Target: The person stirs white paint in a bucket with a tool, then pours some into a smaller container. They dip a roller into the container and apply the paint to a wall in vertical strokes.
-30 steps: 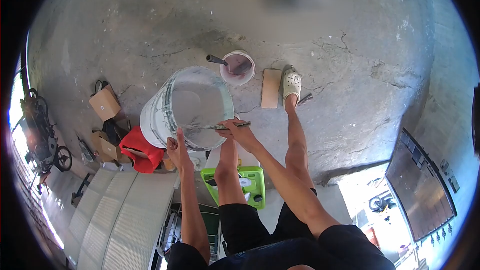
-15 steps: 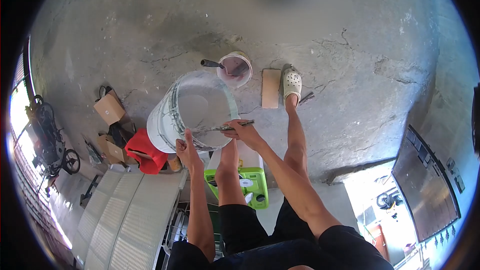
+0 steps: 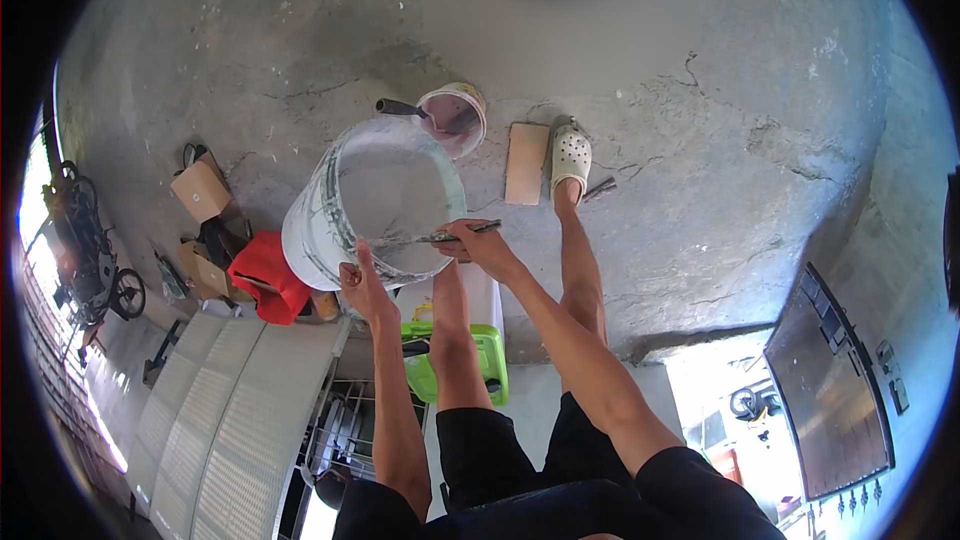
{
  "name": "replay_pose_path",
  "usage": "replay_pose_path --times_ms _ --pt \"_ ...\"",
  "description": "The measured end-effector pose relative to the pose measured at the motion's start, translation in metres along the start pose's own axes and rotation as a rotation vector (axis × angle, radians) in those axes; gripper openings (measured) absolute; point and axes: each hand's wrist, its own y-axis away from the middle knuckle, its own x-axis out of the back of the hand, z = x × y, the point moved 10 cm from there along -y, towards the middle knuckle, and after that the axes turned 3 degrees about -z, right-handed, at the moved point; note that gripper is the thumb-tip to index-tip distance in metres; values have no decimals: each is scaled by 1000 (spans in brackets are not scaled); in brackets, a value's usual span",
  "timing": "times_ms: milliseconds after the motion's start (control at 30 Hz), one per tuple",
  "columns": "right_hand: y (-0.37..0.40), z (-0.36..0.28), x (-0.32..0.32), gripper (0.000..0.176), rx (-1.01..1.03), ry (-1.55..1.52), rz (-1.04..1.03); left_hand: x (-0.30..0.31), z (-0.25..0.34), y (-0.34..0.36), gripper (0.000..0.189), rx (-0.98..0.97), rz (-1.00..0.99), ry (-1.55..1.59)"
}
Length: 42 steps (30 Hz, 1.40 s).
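A large white bucket (image 3: 312,225), smeared with grey, leans with its wide mouth facing up towards the camera. Pale grey material covers its inside. My left hand (image 3: 364,285) is closed on the near rim of the bucket, with the thumb along the edge. In my right hand (image 3: 480,245) is a thin, grey-smeared tool (image 3: 440,237), which lies across the bucket's near right rim with its far end inside. Just beyond the bucket stands a small white pail (image 3: 470,147) with pinkish residue and a dark-handled trowel (image 3: 398,107) resting in it.
A tan board (image 3: 526,164) lies beside my shoe (image 3: 572,153), with a dark strip (image 3: 600,189) to the right. Left are a red item (image 3: 270,278), cardboard boxes (image 3: 201,190) and white panels (image 3: 240,410). A green-lidded container (image 3: 485,360) is by my leg.
The view has shifted, so the bucket, pail and floor items appear further left and slightly higher. Both hands keep their holds on the rim and the tool.
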Motion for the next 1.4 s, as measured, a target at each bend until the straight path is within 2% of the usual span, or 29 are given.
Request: replay_pose_path --times_ms 133,467,767,867,967,1400 --pt "2 -3 3 32 -27 -15 -26 -7 2 12 60 49 30 45" --pt "1 -10 7 31 -31 -8 -55 -20 16 17 61 -21 58 -13" --pt "-3 -26 4 30 -49 3 -52 -33 30 19 60 19 47 -33" --pt "0 -22 2 30 -66 23 -45 -26 23 14 60 36 67 -40" --pt "-2 -27 -2 32 -71 42 -61 -27 28 10 59 -25 70 -18" --pt "-5 -33 -2 32 -81 35 -77 -29 30 12 60 23 83 -58"
